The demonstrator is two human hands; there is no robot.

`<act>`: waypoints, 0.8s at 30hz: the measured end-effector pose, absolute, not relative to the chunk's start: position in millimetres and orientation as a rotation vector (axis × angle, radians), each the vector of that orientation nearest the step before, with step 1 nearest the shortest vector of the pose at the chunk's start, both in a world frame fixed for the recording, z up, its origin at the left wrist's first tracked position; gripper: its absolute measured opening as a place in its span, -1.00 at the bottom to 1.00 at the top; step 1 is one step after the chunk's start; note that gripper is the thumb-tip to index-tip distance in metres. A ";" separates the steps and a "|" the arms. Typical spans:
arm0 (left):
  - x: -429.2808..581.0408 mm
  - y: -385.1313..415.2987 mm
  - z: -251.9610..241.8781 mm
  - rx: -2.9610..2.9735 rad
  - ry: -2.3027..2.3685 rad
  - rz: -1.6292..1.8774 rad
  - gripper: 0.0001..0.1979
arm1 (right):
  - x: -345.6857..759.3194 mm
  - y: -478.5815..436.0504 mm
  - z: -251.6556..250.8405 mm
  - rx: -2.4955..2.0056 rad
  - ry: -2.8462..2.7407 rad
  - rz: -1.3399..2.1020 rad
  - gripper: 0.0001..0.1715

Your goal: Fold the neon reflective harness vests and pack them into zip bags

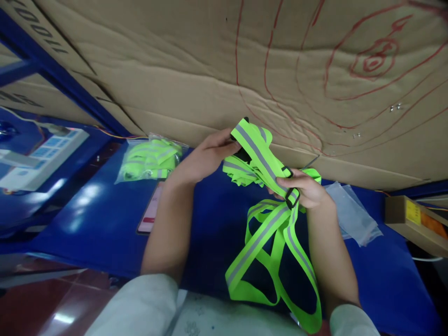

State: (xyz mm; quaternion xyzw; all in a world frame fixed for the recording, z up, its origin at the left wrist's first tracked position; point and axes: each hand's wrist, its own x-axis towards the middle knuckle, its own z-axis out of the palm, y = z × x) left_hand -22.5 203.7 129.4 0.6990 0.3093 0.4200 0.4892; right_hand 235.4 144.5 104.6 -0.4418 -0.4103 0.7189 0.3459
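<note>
Neon green straps (259,151) with a grey reflective stripe stretch between my two hands. My left hand (219,147) is closed on their upper end, beside a black piece. My right hand (304,186) pinches the straps near two black buckles (291,197). Below the right hand, long loops of the same strap (245,261) hang toward my lap. A folded bunch of green strap (240,171) is under the stretched part, between the hands. Parts of the fingers are hidden behind the straps.
On the blue table (94,219) are a clear bag of green straps (152,158), a phone (151,210) and clear bags (353,212). A power strip (45,158) is at left, a small box (416,224) at right. Marked cardboard (196,60) stands behind.
</note>
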 end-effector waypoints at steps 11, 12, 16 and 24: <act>-3.0 169.5 154.3 2.175 1.339 1.183 -0.78 | 224.6 144.3 98.1 -1.160 -1.568 1.183 -0.05; -3.8 164.8 157.9 2.220 1.339 1.148 -0.79 | 222.0 142.1 101.6 -1.105 -1.582 1.149 -0.10; -7.7 155.8 164.4 2.346 1.254 0.996 -0.80 | 205.0 135.6 109.8 -0.963 -1.564 1.175 -0.22; -29.5 170.0 160.7 2.293 1.144 0.648 -0.72 | 200.3 135.3 103.1 -1.119 -1.389 1.368 -0.61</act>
